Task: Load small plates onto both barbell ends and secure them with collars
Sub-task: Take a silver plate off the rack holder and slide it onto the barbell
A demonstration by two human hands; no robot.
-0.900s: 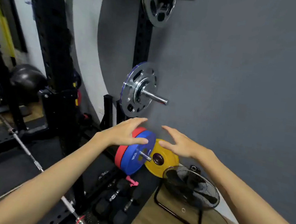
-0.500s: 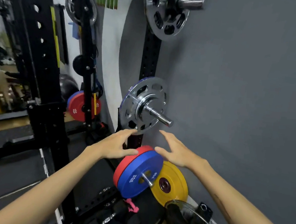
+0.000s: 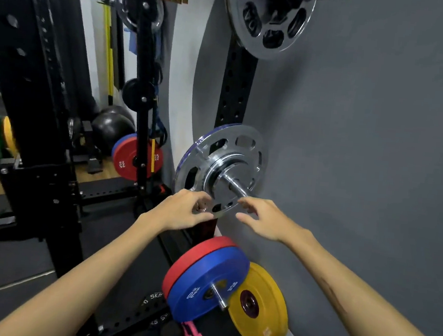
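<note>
A chrome plate (image 3: 240, 145) with oval holes hangs on a steel storage peg (image 3: 237, 188) on a black upright by the grey wall. My left hand (image 3: 181, 212) touches the plate's lower left rim, fingers curled at its edge. My right hand (image 3: 261, 220) is just below the peg at the plate's lower right, fingers spread and slightly blurred. Lower down, a red plate (image 3: 193, 257) and a blue 20 kg plate (image 3: 203, 285) sit on another peg. A yellow plate (image 3: 259, 301) leans against the wall.
Another chrome plate (image 3: 267, 18) hangs higher on the same upright. A black rack post (image 3: 32, 95) stands at left, with red 25 kg plates (image 3: 129, 161) and dark balls (image 3: 110, 127) behind. A pink clip (image 3: 193, 333) and small black plates (image 3: 153, 299) lie low.
Both hands rose from the top of the blue and red plates to the lower rim of the chrome plate. The camera tilted up and moved closer.
</note>
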